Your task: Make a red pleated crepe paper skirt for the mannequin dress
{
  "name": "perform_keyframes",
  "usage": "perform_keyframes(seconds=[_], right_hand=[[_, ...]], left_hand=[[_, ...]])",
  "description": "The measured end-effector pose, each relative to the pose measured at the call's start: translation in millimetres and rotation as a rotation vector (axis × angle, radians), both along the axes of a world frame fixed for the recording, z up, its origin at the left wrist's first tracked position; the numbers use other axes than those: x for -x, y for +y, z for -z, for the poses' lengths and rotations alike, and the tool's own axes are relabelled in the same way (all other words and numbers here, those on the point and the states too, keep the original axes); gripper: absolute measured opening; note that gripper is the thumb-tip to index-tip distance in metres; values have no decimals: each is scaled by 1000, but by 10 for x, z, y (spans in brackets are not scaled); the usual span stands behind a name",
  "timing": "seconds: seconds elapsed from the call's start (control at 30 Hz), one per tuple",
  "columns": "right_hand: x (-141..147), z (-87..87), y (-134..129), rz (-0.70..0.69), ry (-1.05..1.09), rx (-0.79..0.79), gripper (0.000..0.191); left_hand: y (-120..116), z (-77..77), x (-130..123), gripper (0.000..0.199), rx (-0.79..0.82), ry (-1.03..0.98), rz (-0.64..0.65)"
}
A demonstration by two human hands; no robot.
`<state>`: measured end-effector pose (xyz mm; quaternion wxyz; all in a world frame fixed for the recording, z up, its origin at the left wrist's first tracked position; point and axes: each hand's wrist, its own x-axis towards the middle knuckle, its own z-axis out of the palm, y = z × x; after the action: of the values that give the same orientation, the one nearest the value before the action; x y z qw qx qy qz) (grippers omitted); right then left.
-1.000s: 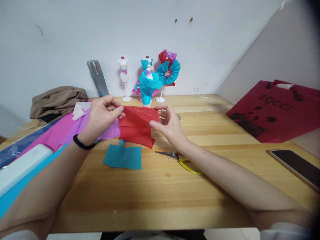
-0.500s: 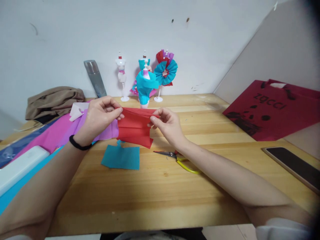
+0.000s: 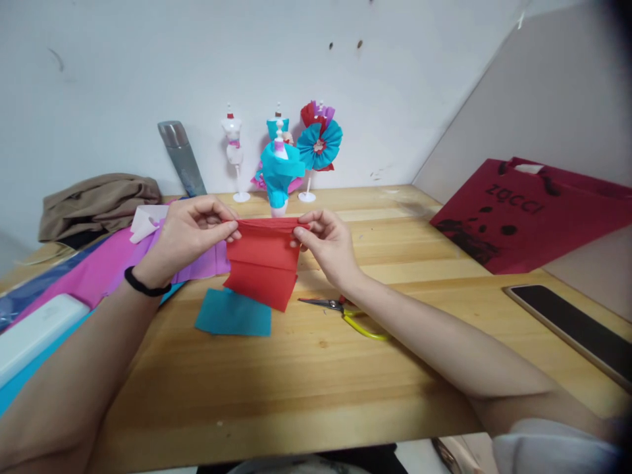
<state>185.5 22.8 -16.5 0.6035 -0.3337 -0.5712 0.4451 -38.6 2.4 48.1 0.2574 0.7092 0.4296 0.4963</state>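
Note:
A sheet of red crepe paper (image 3: 261, 260) hangs between my hands, creased across its width and narrowly folded along the top edge. My left hand (image 3: 197, 227) pinches its upper left corner between thumb and fingers. At the upper right corner, my right hand (image 3: 323, 240) grips the same folded edge. Beneath the red sheet's lower edge lies a blue paper piece (image 3: 234, 315) on the wooden table (image 3: 306, 388). Scissors with yellow handles (image 3: 363, 326) rest under my right wrist. Just beyond the sheet stands a small mannequin (image 3: 280, 174) wrapped in blue paper.
More mini mannequins (image 3: 234, 148) line the wall, one with a blue paper flower (image 3: 320, 146). Left are a grey bottle (image 3: 182, 158), brown cloth (image 3: 99, 204), pink paper (image 3: 81, 263) and a white case (image 3: 42, 336). Right are a red bag (image 3: 523, 217) and a phone (image 3: 567, 322).
The red paper's top edge is now straighter and folded over, and its lower end hangs lower, over the blue piece. Both hands still grip it. The view has shifted slightly.

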Motion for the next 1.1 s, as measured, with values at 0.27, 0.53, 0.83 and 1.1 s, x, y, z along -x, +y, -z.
perform_keyframes(seconds=[0.27,0.53,0.83,1.1], right_hand=[[-15,-11,11,-7,-29,-4,28],[-15,-19,2,-13,-18,30,29],[-23,-6,11,-24,-43,5,26],[-15,-25,-6,32,-27,-24,16]], left_hand=[[-11,-27,-5,10,6,-28,40],[8,-10,13,11,-8,-17,22],[19,-6,36,11,-13,-16,28],[32,20,26,10,-18,-28,25]])
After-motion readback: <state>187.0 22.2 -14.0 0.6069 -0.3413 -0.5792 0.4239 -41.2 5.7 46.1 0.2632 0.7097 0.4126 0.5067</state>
